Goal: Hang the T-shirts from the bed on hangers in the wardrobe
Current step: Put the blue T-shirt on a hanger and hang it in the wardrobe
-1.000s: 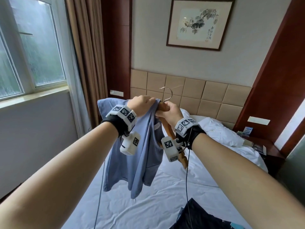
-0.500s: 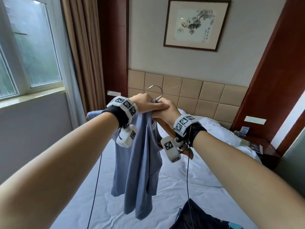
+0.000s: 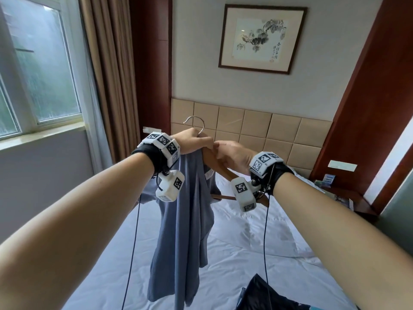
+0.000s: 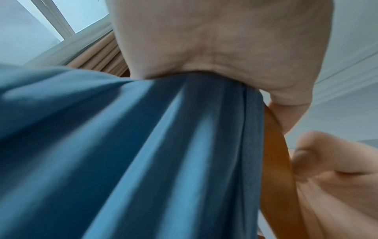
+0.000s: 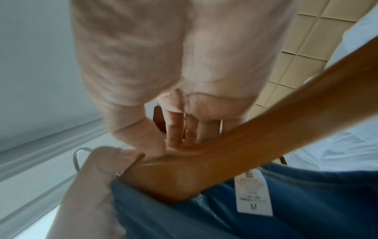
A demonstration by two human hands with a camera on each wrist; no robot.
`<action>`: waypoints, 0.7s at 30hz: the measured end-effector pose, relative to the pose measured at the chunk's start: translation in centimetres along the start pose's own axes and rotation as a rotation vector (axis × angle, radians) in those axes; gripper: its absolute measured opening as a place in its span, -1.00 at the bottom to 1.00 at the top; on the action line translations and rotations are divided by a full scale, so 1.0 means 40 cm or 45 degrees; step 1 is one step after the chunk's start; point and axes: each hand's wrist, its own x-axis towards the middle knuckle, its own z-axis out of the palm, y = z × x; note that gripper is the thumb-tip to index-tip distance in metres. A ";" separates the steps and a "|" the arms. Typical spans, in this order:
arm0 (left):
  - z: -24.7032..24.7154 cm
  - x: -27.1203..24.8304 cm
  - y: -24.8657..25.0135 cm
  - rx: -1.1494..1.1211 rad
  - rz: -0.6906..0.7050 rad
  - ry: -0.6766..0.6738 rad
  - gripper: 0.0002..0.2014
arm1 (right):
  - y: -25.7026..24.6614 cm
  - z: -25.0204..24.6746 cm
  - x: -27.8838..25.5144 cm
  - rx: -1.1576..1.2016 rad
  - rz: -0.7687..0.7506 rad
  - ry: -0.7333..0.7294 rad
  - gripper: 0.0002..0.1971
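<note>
White sheets of the bed (image 3: pixel 234 260) fill the low foreground under my arms, with a dark garment (image 3: pixel 263 296) lying at its near edge. Above it I hold the blue T-shirt (image 3: pixel 185 220) in mid-air, bunched and hanging straight down, its size label showing at the collar in the right wrist view. My left hand (image 3: pixel 192 143) is curled tight over the gathered cloth and the top of the wooden hanger (image 3: pixel 218 166), right at the base of the metal hook (image 3: pixel 196 125). My right hand (image 3: pixel 232 157) touches the left one and grips the hanger's bare right arm, thumb and fingers wrapped round the wood. Beyond my hands come the padded headboard (image 3: pixel 257 128), a framed ink painting (image 3: pixel 261 39), and the window (image 3: pixel 40 70) and curtain (image 3: pixel 107 74) to the left.
</note>
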 end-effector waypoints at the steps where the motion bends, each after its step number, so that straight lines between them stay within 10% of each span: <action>1: 0.000 -0.001 -0.001 -0.009 0.004 0.015 -0.58 | -0.004 -0.002 -0.004 0.016 0.018 0.000 -0.65; 6: 0.000 -0.001 0.000 0.097 0.001 0.055 -0.31 | -0.003 -0.010 0.011 -0.107 0.078 0.054 -0.58; 14: -0.009 -0.020 0.016 0.157 0.007 0.155 -0.60 | 0.039 -0.024 0.038 -1.222 0.101 0.186 -0.89; 19: -0.032 -0.029 0.011 0.117 -0.010 0.239 -0.62 | 0.131 -0.080 0.111 -1.415 0.305 0.239 -0.29; 21: -0.039 -0.031 -0.001 0.112 -0.045 0.275 -0.59 | 0.120 -0.072 0.061 -1.366 0.394 0.224 -0.63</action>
